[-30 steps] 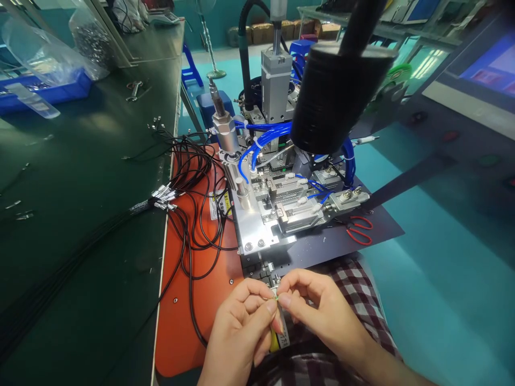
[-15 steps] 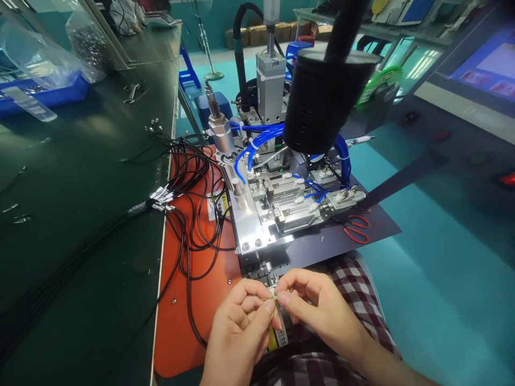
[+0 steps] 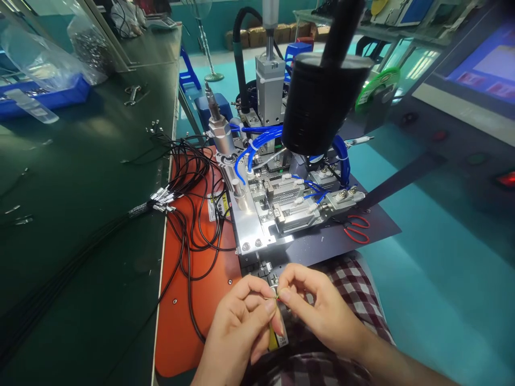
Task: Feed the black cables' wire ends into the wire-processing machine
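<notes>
My left hand (image 3: 247,321) and my right hand (image 3: 308,300) meet fingertip to fingertip just in front of the machine (image 3: 277,203). Between them are thin coloured wires (image 3: 277,296), with green and a bit of red showing. Thumb and forefinger of each hand are pinched on the wires, whose ends are mostly hidden by the fingers. Left of my hands, a bundle of black cables (image 3: 197,187) with metal-tipped ends (image 3: 163,198) lies over the orange board (image 3: 189,338). One black cable runs down behind my left hand.
Red-handled scissors (image 3: 357,229) lie on the dark plate right of the machine. A black cylindrical hood (image 3: 325,102) hangs over the machine. On the dark green table (image 3: 80,241) stands a blue tray (image 3: 72,94). A monitor (image 3: 483,64) is at the upper right.
Both hands stay close together, with the right one slightly higher and the fingertips shifted a little. A bit of red now shows beside the green wire.
</notes>
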`<act>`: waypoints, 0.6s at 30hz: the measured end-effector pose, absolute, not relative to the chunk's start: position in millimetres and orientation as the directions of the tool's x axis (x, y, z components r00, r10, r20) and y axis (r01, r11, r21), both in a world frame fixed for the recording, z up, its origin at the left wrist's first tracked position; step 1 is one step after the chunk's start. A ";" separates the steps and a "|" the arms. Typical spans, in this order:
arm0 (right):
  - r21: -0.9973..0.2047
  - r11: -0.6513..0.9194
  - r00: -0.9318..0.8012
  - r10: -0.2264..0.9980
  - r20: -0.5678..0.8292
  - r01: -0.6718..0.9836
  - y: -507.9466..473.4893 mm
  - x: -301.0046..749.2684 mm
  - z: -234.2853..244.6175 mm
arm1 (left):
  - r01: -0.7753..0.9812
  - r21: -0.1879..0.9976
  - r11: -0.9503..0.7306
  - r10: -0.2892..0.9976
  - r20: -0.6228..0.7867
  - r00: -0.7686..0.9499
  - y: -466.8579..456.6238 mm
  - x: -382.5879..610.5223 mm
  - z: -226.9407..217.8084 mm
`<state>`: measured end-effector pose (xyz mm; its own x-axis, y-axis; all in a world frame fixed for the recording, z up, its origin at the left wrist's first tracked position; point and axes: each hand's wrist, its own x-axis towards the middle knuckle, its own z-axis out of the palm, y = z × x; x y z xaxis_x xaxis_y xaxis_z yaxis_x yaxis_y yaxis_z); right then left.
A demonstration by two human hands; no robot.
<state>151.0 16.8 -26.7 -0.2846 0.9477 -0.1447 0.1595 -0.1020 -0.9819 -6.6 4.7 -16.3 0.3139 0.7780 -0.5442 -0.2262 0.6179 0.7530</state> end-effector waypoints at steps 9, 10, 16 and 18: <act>-0.977 -0.114 -0.284 0.945 -0.162 0.179 15.9 156.4 -27.0 | -0.144 0.732 0.666 0.741 -0.628 0.235 8.9 -2.2 -17.7; -0.975 -0.141 -0.289 0.939 -0.187 0.170 16.1 155.9 -26.4 | -0.140 0.727 0.673 0.736 -0.638 0.224 8.8 -1.9 -16.7; -0.958 -0.273 -0.302 0.909 -0.288 0.090 15.6 152.1 -27.6 | -0.141 0.722 0.677 0.735 -0.653 0.186 6.5 -1.9 -11.7; -0.951 -0.300 -0.300 0.903 -0.309 0.075 14.4 152.1 -29.2 | -0.141 0.722 0.678 0.735 -0.655 0.177 5.5 -2.9 -12.1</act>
<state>152.1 14.4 -29.2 -0.3000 0.9026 -0.3089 0.0751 -0.3004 -0.9508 -2.9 5.5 -12.1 0.1770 0.7345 -0.6551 -0.1415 0.6777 0.7216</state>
